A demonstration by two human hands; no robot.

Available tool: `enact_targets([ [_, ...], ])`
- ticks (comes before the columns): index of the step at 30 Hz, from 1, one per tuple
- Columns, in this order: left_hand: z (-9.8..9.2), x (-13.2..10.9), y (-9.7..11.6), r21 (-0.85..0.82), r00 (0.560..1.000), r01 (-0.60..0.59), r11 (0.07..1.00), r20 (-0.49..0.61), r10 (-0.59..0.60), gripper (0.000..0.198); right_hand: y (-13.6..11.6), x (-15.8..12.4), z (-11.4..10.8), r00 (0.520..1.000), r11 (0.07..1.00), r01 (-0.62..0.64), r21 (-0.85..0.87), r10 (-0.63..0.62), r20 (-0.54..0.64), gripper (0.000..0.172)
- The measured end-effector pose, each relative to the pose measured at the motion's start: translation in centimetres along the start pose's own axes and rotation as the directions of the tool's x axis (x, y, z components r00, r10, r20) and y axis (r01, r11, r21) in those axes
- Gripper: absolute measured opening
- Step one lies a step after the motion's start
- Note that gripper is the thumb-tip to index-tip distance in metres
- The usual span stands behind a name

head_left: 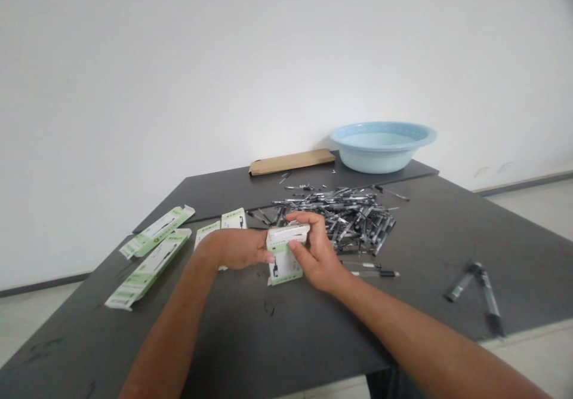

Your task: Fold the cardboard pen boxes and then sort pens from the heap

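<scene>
Pinching white-and-green, black-printed carton (pixel 285 267) from both sides: left fingers (pixel 267 257), right fingers (pixel 301 254).

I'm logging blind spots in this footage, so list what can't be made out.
All in the head view:
- Inside of the held green-and-white carton: hidden by its walls.
- Its small print: too small and blurred.
- Most fingers of the left hand: behind the hand itself and the carton.
- Lower pens in the pen pile: covered by upper ones.
- Floor of the light-blue basin: hidden by its near wall.
</scene>
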State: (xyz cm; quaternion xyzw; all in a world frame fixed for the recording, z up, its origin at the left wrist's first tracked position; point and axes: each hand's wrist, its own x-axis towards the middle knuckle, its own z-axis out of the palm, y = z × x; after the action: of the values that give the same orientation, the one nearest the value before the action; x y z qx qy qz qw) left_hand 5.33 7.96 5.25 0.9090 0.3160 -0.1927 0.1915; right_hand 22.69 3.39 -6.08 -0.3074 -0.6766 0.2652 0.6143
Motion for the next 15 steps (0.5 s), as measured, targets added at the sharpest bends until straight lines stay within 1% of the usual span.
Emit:
enact_targets([
  [2,0.02,0.07,-0.17,-0.031,1.000,0.027,0.999,0.005,-0.027,0.026,0.28,-0.32,0.48,0.998,0.999,0.012,-0.037,-0.014,-0.065,0.035],
  [4,-0.03,0.11,-0.23,-0.041,0.999,0.046,0.998,0.022,-0.045,0.027,0.43,-0.50,0.74,0.996,0.995,0.007,-0.097,-0.015,-0.083,0.037],
  [7,-0.17,0.09,-0.15,-0.038,0.998,0.034,0.999,0.044,-0.033,0.030,0.49,-0.55,0.74,0.998,0.990,-0.002,-0.141,-0.008,-0.068,0.040],
  [12,-0.18,-0.06,0.06,-0.023,0.998,0.056,0.998,0.017,-0.056,0.023,0.57,-0.46,0.55,0.999,0.991,-0.011,-0.131,0.004,-0.052,0.041],
  [15,-0.14,-0.12,0.06,-0.009,0.997,0.070,0.997,0.018,-0.070,0.022,0.64,-0.44,0.54,0.998,0.993,-0.020,-0.117,0.014,-0.054,0.041],
])
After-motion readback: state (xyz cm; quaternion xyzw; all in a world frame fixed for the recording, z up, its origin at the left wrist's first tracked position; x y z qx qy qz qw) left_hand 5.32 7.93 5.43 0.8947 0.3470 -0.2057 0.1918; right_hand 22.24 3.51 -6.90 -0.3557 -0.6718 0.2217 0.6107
